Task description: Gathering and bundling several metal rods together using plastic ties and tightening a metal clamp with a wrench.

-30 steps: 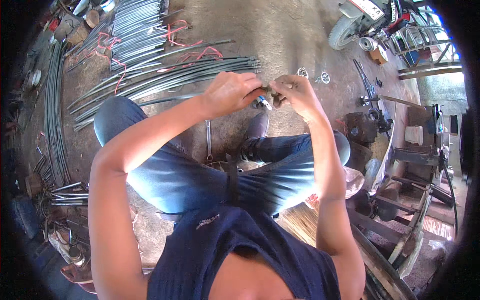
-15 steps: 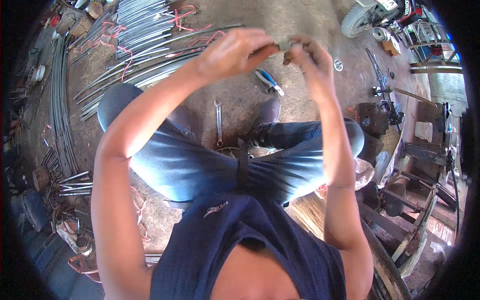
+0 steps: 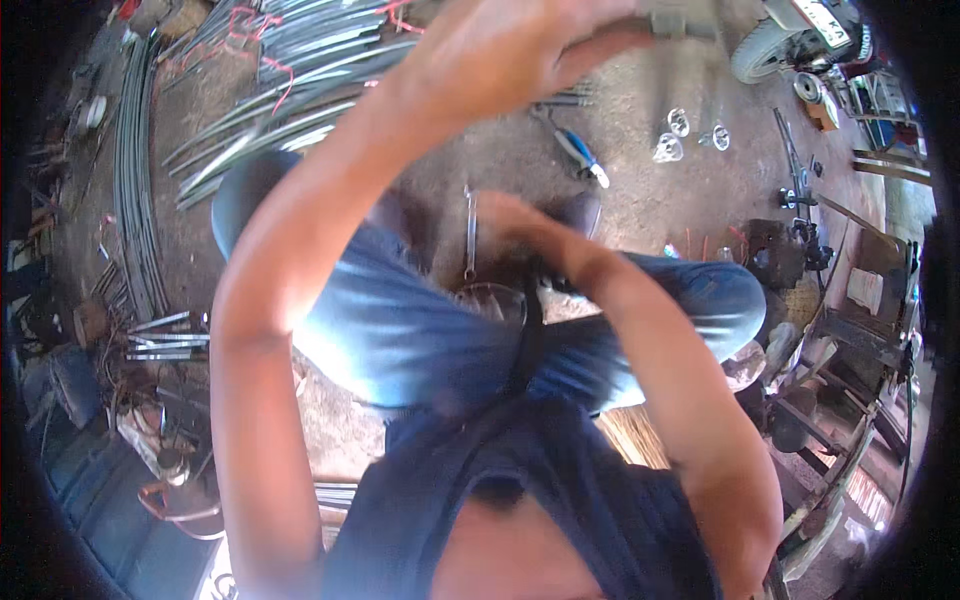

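My left hand is raised at the top of the view, its fingers closed on a small grey-green metal piece whose exact kind is blurred. Low in the middle, my right hand reaches to the upper part of a steel combination wrench on the floor. Motion smears its fingers, so I cannot tell whether they grip the wrench. Pliers with blue handles lie on the floor beyond the right hand, near my shoe.
Bundles of metal rods with pink ties cover the far left floor; more long rods lie further left. Several clear round pieces sit right of the pliers. A motorcycle wheel stands far right, metal frames along the right side.
My right hand has left the small piece and come down toward the wrench. My left hand keeps the piece and has moved up and right. The view has shifted slightly.
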